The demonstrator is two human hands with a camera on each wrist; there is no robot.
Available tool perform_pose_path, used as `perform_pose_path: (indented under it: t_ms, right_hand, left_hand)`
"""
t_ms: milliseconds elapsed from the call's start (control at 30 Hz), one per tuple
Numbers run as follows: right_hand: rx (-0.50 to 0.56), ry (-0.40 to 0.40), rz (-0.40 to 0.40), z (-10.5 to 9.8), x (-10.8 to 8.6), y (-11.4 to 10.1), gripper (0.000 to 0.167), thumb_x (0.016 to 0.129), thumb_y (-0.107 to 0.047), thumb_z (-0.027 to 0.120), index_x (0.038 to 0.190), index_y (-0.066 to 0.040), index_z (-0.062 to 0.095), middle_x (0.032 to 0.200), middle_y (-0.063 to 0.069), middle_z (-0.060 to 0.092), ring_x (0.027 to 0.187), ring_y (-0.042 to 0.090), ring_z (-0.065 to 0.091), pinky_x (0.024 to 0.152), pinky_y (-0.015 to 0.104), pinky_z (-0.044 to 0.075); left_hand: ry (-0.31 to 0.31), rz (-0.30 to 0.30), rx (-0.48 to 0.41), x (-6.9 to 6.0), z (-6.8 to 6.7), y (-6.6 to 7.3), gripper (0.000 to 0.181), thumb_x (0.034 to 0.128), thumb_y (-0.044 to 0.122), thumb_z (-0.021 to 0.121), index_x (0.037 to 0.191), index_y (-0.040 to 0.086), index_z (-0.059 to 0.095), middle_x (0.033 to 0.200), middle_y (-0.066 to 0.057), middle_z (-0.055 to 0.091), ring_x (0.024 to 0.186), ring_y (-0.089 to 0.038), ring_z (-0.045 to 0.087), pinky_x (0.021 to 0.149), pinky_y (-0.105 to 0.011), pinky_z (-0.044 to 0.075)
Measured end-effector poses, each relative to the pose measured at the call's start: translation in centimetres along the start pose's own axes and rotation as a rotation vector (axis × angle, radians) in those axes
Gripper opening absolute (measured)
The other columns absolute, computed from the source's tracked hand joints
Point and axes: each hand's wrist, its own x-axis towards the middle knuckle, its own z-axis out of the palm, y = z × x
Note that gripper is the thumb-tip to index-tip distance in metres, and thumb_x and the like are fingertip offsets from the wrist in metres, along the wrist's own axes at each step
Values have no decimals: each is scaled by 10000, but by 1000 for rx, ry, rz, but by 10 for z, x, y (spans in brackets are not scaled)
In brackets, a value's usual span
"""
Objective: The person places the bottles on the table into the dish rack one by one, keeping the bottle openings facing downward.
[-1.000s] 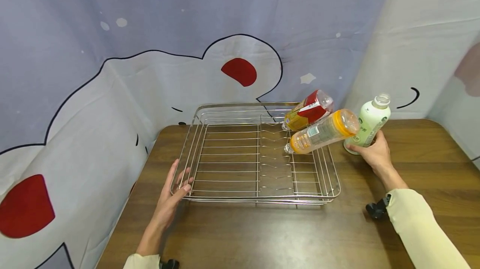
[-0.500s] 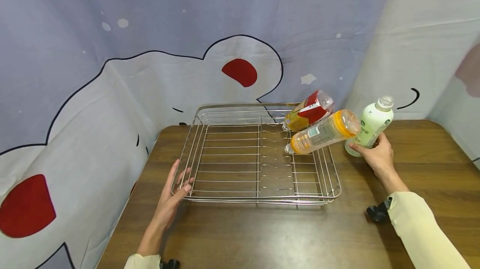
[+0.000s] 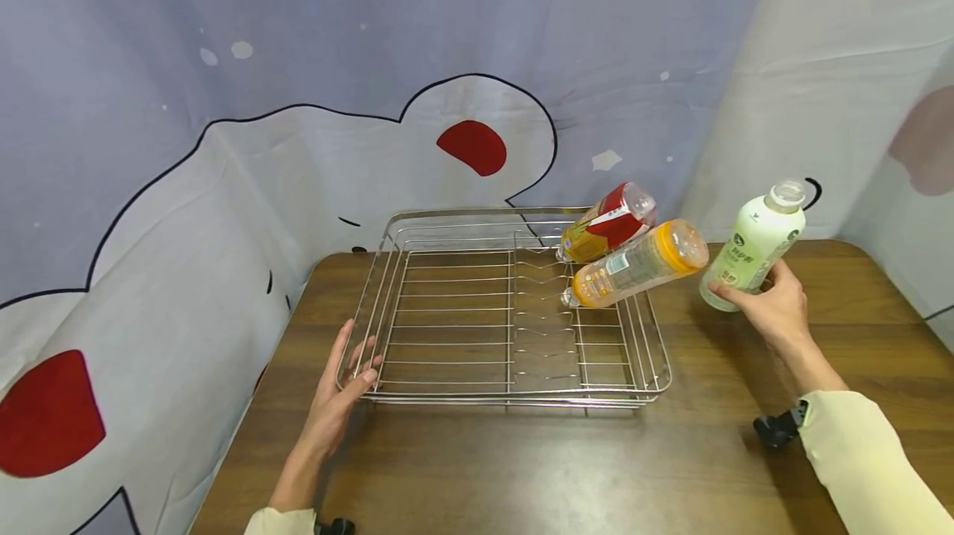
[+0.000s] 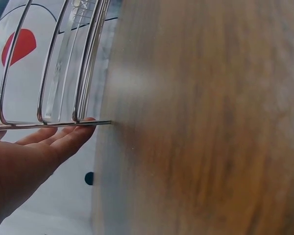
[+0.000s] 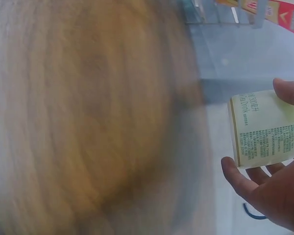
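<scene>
In the head view my left hand (image 3: 333,407) touches the left front corner of a metal wire rack (image 3: 512,342). Its fingers (image 4: 71,142) lie fairly straight along the outside wire in the left wrist view, and the thumb is mostly cut off there. To the right of the rack, my right hand (image 3: 777,309) grips a pale green bottle (image 3: 753,247) low on its body, thumb on one side and fingers on the other. That bottle is capless and leans to the right. Its base (image 5: 235,134) appears raised off the table in the right wrist view.
An orange-banded clear bottle (image 3: 633,266) and a red-and-yellow bottle (image 3: 607,224) lean neck-down in the rack's right side, their bases jutting past its rim. A wooden table (image 3: 522,469) carries the rack. Behind it hangs a patterned curtain (image 3: 320,162).
My right hand has shifted to the right with the green bottle, farther from the rack. The left hand stays at the rack's corner, and the two leaning bottles keep their places.
</scene>
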Motion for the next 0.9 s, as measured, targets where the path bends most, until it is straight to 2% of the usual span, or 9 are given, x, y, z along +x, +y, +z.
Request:
perform_pose_path:
  t_ms: [100, 200, 367, 600, 767, 900]
  right_hand:
    - [-13, 5, -40, -11, -1, -3, 674, 819, -342, 812, 1319, -32, 483, 1198, 107, 558, 962, 73, 485, 766, 234, 377]
    - [-12, 4, -65, -23, -4, -9, 622, 815, -340, 817, 1290, -83, 509, 1118, -24, 551, 910, 1, 473, 736, 204, 373]
    - [-29, -10, -91, -41, -11, -23, 554, 811, -342, 821, 1240, -146, 531, 1041, -135, 521, 858, -29, 485, 707, 203, 380]
    - [-96, -40, -129, -60, -19, -44, 629, 809, -350, 823, 1265, -37, 523, 1043, -41, 557, 848, -44, 468, 661, 211, 393]
    - [-132, -49, -147, -71, -27, -58, 647, 796, -367, 831, 1265, -39, 529, 1058, 25, 575, 888, -12, 459, 673, 233, 374]
    - [-146, -75, -160, -80, -32, -68, 692, 797, -359, 831, 1315, -34, 508, 1151, 131, 578, 989, 99, 490, 720, 283, 360]
  left_hand:
    - [1, -2, 1, 0, 0, 0, 783, 998, 12, 493, 1602, 261, 61, 1555, -240, 208, 1305, -236, 480, 943, -313, 481]
    - [0, -4, 2, 0, -1, 0, 788, 997, 18, 497, 1602, 266, 58, 1555, -228, 210, 1306, -236, 479, 944, -318, 482]
    - [5, -6, 6, 0, -1, 1, 792, 994, 23, 502, 1600, 283, 63, 1557, -228, 214, 1309, -264, 470, 948, -328, 481]
    - [3, -7, -3, 1, -1, 0, 788, 995, 25, 503, 1601, 271, 63, 1554, -261, 200, 1302, -236, 484, 947, -314, 482]
    - [-17, -4, 4, 1, -2, -1, 789, 1001, 24, 492, 1601, 265, 41, 1565, -249, 174, 1306, -219, 479, 945, -305, 484]
    - [-20, -3, 11, 1, -2, 0, 789, 1002, 25, 497, 1601, 264, 44, 1563, -269, 169, 1301, -220, 481, 947, -301, 485]
